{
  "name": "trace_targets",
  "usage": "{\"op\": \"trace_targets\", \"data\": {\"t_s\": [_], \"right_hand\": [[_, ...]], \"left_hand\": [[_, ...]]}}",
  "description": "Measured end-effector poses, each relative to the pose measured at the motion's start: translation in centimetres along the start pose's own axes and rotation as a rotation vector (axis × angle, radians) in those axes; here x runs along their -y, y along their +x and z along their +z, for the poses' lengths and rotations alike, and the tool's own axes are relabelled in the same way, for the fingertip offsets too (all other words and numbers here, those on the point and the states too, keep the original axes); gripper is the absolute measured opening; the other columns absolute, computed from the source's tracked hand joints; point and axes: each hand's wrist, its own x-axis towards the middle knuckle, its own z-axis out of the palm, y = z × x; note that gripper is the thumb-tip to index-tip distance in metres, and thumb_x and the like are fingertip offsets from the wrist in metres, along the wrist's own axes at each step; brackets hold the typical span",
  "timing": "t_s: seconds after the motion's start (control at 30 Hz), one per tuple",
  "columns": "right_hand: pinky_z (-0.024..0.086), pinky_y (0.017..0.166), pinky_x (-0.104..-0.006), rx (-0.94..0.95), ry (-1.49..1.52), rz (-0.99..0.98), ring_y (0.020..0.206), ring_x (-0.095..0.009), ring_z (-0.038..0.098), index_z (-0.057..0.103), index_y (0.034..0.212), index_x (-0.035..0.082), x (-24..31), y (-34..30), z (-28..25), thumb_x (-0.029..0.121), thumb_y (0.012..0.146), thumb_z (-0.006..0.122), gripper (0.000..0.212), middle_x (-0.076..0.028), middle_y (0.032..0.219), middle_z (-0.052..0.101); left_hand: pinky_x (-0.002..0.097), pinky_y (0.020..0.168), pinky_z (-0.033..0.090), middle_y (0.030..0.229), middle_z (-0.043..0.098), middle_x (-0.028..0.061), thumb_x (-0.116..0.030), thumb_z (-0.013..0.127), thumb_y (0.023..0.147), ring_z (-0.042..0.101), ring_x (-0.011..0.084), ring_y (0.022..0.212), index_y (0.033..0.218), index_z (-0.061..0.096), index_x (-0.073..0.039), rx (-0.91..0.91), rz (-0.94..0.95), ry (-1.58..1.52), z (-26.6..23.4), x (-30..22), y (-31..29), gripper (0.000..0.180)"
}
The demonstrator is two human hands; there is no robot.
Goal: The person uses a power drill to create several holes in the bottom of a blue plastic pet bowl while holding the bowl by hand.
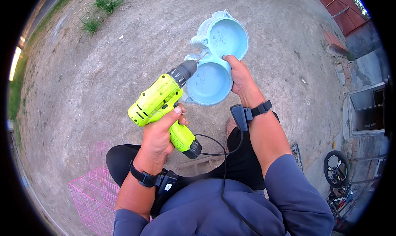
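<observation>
My left hand [161, 129] is wrapped round the handle of a lime-green cordless drill [159, 99] with a black chuck. A thin drill bit [202, 57] points up and right at the join between two round bowls. They form one light blue double pet bowl [209, 84], moulded with whiskered faces inside and ears on the rims. My right hand [240, 75] grips it by the right side of its middle, thumb on top. Whether the bit touches the plastic, I cannot tell. Black straps with small boxes sit on both wrists.
A black cable [225, 170] runs across my lap. Left of my legs stands a pink wire cage [93, 190]. A bicycle [337, 170] leans at the right near a wall with a window [367, 108]. Grass tufts [106, 1] grow on the bare dirt ground at the far left.
</observation>
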Motion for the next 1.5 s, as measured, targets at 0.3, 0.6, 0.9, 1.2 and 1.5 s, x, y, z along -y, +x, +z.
{"op": "trace_targets", "data": {"t_s": [0.3, 0.6, 0.9, 1.2, 1.5], "right_hand": [[0.059, 0.078, -0.0389, 0.034, -0.037, -0.008, 0.094, -0.027, 0.068, 0.046, 0.127, -0.009, -0.14, 0.15, -0.18, 0.021, 0.092, 0.052, 0.047, -0.021, 0.112, 0.062], [0.06, 0.078, -0.0389, 0.039, -0.027, -0.006, 0.094, -0.027, 0.068, 0.047, 0.127, -0.008, -0.19, 0.19, -0.14, 0.02, 0.092, 0.051, 0.046, -0.021, 0.112, 0.062], [0.06, 0.072, -0.038, 0.017, 0.022, -0.01, 0.087, -0.026, 0.069, 0.05, 0.122, -0.011, -0.47, 0.33, -0.15, 0.02, 0.089, 0.056, 0.045, -0.019, 0.105, 0.064], [0.06, 0.074, -0.0389, 0.011, -0.026, 0.007, 0.09, -0.027, 0.069, 0.046, 0.126, -0.01, -0.08, -0.11, 0.25, 0.02, 0.09, 0.055, 0.048, -0.021, 0.109, 0.062], [0.06, 0.076, -0.0392, 0.035, -0.021, 0.02, 0.091, -0.027, 0.069, 0.045, 0.127, -0.009, -0.47, 0.45, -0.24, 0.02, 0.09, 0.054, 0.048, -0.022, 0.111, 0.062]], "left_hand": [[0.0317, 0.066, 0.053, 0.089, 0.063, 0.0068, -0.005, 0.069, 0.085, 0.061, 0.0136, 0.07, 0.114, 0.058, -0.003, -0.006, -0.001, -0.008, 0.01, 0.01, 0.02, 0.031], [0.0318, 0.066, 0.053, 0.089, 0.064, 0.0072, -0.005, 0.069, 0.085, 0.061, 0.0138, 0.07, 0.114, 0.058, -0.003, -0.009, 0.008, 0.0, -0.1, 0.02, 0.04, 0.031], [0.0319, 0.066, 0.053, 0.089, 0.064, 0.0074, -0.004, 0.069, 0.085, 0.061, 0.0141, 0.07, 0.115, 0.058, -0.002, -0.018, 0.011, 0.004, -0.15, 0.0, 0.01, 0.032], [0.0309, 0.065, 0.053, 0.089, 0.064, 0.0071, -0.003, 0.068, 0.085, 0.061, 0.0142, 0.07, 0.115, 0.059, -0.003, -0.006, 0.024, 0.017, -0.27, -0.09, 0.06, 0.031], [0.0309, 0.064, 0.053, 0.089, 0.065, 0.0077, -0.003, 0.069, 0.085, 0.062, 0.0145, 0.069, 0.114, 0.059, -0.002, -0.016, 0.04, 0.048, -0.51, -0.09, 0.1, 0.03]]}}
